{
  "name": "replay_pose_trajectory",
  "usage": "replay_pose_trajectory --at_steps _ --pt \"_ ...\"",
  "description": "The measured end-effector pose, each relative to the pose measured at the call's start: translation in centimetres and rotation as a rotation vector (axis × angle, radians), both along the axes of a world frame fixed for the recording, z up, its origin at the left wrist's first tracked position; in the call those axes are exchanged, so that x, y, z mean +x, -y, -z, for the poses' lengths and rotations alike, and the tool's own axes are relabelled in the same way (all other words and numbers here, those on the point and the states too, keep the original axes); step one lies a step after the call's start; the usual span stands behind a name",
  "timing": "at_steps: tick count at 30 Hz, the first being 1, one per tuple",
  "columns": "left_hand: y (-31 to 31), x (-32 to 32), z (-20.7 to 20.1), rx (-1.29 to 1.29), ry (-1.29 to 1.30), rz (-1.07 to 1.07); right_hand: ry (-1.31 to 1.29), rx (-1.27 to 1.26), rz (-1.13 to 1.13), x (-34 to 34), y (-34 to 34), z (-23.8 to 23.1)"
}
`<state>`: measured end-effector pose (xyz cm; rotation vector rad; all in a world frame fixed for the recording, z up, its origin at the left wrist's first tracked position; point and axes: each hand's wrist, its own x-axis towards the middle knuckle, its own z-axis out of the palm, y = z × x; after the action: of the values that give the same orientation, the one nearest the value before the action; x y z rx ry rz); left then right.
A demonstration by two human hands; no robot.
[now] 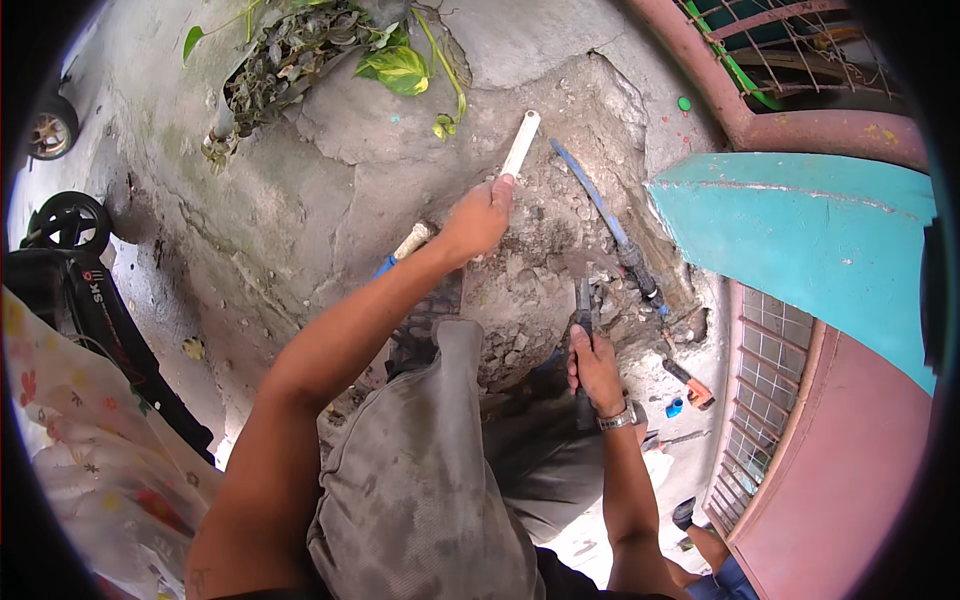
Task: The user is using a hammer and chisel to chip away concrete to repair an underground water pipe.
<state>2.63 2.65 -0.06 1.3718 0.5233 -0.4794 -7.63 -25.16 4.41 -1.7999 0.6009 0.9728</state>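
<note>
The fingers [506, 188] of the left hand [480, 217] are closed around the lower end of a cream-coloured, slender bar [520, 146], whose rounded upper end points away from the person, over the broken ground [515, 335]. The right hand's fingers are wrapped round the black grip of a hand tool [584, 310]; the metal neck reaches forward into the rubble, where its working end is too dusty to make out, so its exact kind cannot be told.

The bar looks light and stiff, perhaps plastic or painted metal. Its smooth face could turn slippery with dust, so a full fist low on the shaft, as here, seems sound; whether it would crack under a blow cannot be judged. The hand tool is probably heavier toward its metal end; the middle of the grip should give the best control, with the fingers kept clear of the neck.

To the right of the bar, a blue pipe [590, 190] runs down to a dark coupling [637, 268] in the trench. It looks semi-stiff, likely to flex along its bare length and best held there rather than at the joint. An orange-and-black tool [690, 384] and a small blue fitting [674, 407] lie near the right wrist.
</note>
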Motion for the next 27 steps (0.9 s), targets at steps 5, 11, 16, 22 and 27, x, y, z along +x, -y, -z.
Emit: replay_pose_trajectory --at_steps 5,11,16,22,27 --pt "2.8 -1.0 -1.1 0.033 -0.077 0.278 -0.037 0.107 0.225 -2.6 -0.4 1.0" --pt "2.8 0.0 0.9 0.442 0.066 0.266 0.012 0.220 0.300 -4.6 -1.7 2.9" --pt "3.4 -0.9 -3.4 -0.060 -0.109 0.383 -0.016 0.251 0.332 -4.2 -0.9 2.6" --pt "3.5 -2.6 -3.9 -0.391 -0.388 0.337 -0.019 0.245 0.307 -3.1 -0.8 1.0" --pt "1.7 -2.3 -1.7 -0.073 -0.103 0.083 0.148 0.110 0.173 0.8 -1.1 -3.7"
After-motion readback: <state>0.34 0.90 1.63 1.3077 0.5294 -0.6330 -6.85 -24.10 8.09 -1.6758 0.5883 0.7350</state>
